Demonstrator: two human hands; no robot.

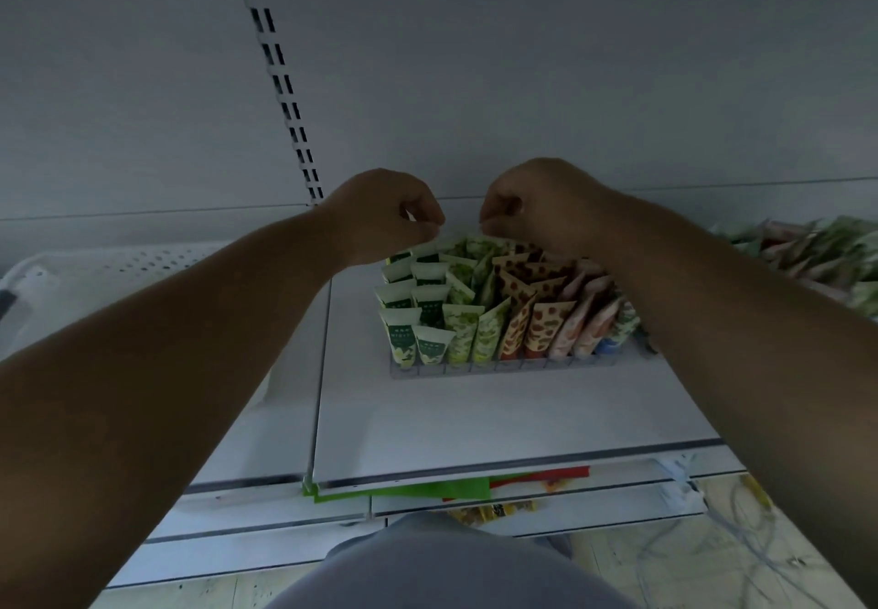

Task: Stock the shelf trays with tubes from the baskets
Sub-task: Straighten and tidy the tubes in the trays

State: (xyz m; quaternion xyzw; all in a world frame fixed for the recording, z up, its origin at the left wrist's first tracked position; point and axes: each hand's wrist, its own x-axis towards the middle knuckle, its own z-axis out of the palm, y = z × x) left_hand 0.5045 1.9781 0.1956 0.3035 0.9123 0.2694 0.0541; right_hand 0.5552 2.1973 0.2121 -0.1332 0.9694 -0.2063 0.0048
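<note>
A clear shelf tray [503, 367] on the white shelf holds rows of upright tubes: white-and-green ones [404, 318] at left, green-patterned ones [468, 323] beside them, orange spotted ones [532, 313], pink ones [586, 323] at right. My left hand [385, 214] hovers over the tray's back left corner, fingers curled, fingertips pinched at the tops of the rear tubes. My right hand [537, 202] is curled the same way over the back middle rows. Whether either hand grips a tube is hidden by the fingers.
A white perforated basket [119, 261] stands on the shelf at far left. A heap of loose tubes [817, 252] lies at far right. The shelf's front edge [475, 473] runs below the tray, with lower shelves, coloured packets and tangled cables on the floor beneath.
</note>
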